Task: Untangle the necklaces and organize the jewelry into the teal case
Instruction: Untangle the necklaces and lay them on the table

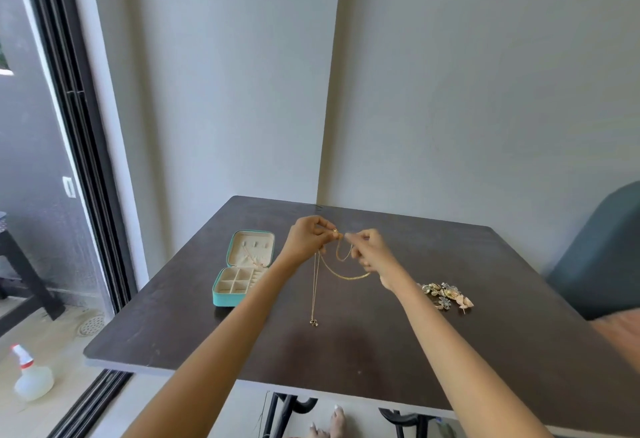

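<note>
Above the dark table, my left hand [309, 237] and my right hand [369, 250] pinch tangled gold necklaces [341, 266] between fingertips, close together. One thicker gold chain sags in a loop between the hands. A thin chain hangs straight down from my left hand, and its small pendant [314, 322] touches the tabletop. The teal case [242, 267] lies open to the left of my hands, cream inside, with small compartments in the near half and a chain lying in the lid half.
A pile of earrings and small jewelry [446, 295] lies on the dark table [346, 351] right of my right forearm. A dark chair [602, 257] stands at the right. A spray bottle [31, 375] sits on the floor by the sliding door on the left.
</note>
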Tool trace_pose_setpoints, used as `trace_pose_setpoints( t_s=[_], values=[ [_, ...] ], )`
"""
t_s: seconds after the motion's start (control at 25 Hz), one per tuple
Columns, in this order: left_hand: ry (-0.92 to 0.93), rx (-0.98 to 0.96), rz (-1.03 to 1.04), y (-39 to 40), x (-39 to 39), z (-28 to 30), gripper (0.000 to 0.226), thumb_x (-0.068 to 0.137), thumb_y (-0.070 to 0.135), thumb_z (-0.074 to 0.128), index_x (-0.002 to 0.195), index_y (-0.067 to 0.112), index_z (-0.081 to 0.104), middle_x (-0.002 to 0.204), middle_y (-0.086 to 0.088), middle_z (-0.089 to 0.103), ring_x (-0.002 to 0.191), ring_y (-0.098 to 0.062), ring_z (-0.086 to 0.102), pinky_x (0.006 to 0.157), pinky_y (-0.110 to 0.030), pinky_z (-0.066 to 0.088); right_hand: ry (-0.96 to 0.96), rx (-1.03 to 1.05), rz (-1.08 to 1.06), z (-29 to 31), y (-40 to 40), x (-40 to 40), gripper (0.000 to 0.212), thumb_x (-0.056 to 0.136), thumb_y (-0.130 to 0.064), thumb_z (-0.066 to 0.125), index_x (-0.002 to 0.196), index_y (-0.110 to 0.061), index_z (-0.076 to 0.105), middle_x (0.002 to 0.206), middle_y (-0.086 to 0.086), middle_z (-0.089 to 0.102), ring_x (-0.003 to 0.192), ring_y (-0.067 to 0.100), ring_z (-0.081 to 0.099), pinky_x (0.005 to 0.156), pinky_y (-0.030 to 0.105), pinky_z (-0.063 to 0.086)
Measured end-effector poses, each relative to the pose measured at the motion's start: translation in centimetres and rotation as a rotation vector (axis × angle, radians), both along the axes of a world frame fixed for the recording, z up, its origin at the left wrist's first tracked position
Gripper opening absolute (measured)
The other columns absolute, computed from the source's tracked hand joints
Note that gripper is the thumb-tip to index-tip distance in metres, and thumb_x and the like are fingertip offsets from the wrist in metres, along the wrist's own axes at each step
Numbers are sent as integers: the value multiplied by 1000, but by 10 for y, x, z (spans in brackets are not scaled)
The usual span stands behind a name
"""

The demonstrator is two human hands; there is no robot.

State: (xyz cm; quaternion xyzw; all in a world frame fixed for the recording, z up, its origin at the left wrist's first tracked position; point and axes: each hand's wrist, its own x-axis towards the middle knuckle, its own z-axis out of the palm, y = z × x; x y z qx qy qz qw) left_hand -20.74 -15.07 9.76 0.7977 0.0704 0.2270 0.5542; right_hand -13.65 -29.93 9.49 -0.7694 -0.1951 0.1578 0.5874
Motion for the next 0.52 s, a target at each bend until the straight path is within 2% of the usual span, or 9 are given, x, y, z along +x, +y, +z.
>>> trace_pose_setpoints(
  t_s=[0.04,0.12,0.24,0.36,0.52],
  values=[
    [-9,-1,8,-4,5,3,7,82,15,71,84,12,65,83,-6,74,59,-16,61,62,-28,50,-24,-45,24,-2,-1,-1,16,89,-29,57,97,-18,49,60,0,53,35,4,30,35,18,19],
    [-38,-12,42,-10,13,5,4,80,13,72,81,12,68,74,-2,72,51,-6,57,55,-19,48,2,25,102,-3,-6,2,15,92,-25,52,105,-18,54,58,-2,52,37,5,27,36,18,18],
    [-68,-5,109,-19,23,1,6,78,9,72,82,10,69,74,-2,72,52,2,58,52,-12,47,-24,28,179,0,-15,5,21,95,-29,49,93,-11,60,58,-4,50,40,6,25,37,17,18],
    [-84,64,154,-25,27,-4,15,77,12,74,90,12,68,79,-3,73,62,0,63,61,-13,48,-155,-33,176,2,-20,7,27,95,-34,52,80,-14,63,54,-7,46,42,3,31,41,16,22],
    [-79,322,121,-31,23,-12,27,82,14,68,108,17,62,84,2,74,83,-10,68,78,-25,50,-96,132,136,13,-21,13,28,93,-35,56,78,-14,67,50,-7,39,39,4,26,38,15,19]
  ],
)
